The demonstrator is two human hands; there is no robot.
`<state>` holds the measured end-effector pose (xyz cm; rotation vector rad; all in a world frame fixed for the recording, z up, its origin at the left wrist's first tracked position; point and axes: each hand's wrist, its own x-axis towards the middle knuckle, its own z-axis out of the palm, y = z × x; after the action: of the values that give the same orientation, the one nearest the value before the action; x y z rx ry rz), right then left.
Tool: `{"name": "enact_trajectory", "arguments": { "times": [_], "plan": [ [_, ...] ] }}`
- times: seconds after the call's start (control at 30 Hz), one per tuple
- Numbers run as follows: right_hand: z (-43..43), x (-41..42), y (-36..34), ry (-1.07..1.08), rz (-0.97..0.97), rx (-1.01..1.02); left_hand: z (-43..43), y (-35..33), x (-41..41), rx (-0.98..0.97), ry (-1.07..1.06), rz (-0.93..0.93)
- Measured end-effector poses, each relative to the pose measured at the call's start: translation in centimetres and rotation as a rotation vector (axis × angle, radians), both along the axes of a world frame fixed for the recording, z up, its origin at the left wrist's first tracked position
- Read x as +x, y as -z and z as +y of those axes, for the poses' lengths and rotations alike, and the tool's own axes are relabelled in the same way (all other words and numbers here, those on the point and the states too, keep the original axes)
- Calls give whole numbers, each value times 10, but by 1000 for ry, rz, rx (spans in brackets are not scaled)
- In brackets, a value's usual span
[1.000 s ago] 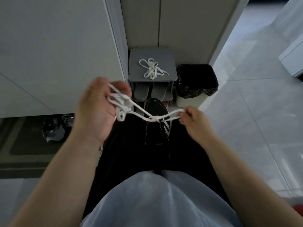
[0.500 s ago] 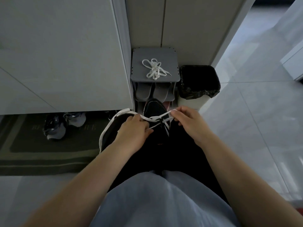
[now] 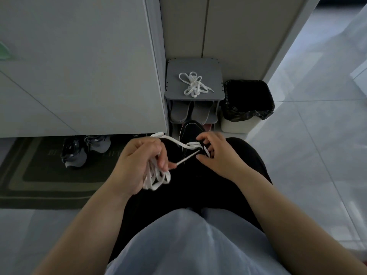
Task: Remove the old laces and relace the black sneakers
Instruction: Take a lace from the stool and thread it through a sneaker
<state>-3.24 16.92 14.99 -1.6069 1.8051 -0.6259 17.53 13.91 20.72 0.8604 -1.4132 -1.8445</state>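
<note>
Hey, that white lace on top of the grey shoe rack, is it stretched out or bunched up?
Bunched up: the white lace lies as a loose tangle of overlapping loops on the grey shoe rack, on its top surface.

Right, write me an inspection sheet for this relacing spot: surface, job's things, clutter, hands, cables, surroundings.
Surface: black-trousered lap, above pale glossy floor tiles.
Job's things: black sneaker on the lap; white flat shoelace runs from its front, with the rest bunched in the left hand; second white lace bundle lies on the grey plastic shoe rack.
Clutter: grey slippers in the rack; grey sneakers on a dark green mat.
Hands: left hand grips the lace bunch; right hand curls round the sneaker's laced front.
Cables: nothing seen.
Surroundings: white cabinet doors; white bin with black liner beside the rack.
</note>
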Motion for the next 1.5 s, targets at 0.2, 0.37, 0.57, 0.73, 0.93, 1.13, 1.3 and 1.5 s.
{"name": "enact_trajectory", "arguments": {
  "times": [0.2,0.37,0.57,0.73,0.93,1.13,1.3,1.5],
  "plan": [
    [13,13,12,-176,245,-159,1,13,9,68,297,-373],
    [27,22,15,-238,322,-279,-28,35,-15,-678,120,-970],
    [46,29,8,-496,427,-224,-69,54,-43,-985,424,-1415],
    [42,32,-12,-214,53,-62,-78,5,-35,-544,415,-1102],
    [-2,71,-60,-24,-800,30,-69,-72,-35,56,411,-339],
    [-1,34,-75,130,-873,-23,-79,-83,-23,82,146,-234],
    [27,-36,-56,263,-456,-26,-106,-58,5,-175,-193,-645],
    [50,-63,-41,320,-383,71,-128,-12,34,-543,-256,-1198]
  ]
}}
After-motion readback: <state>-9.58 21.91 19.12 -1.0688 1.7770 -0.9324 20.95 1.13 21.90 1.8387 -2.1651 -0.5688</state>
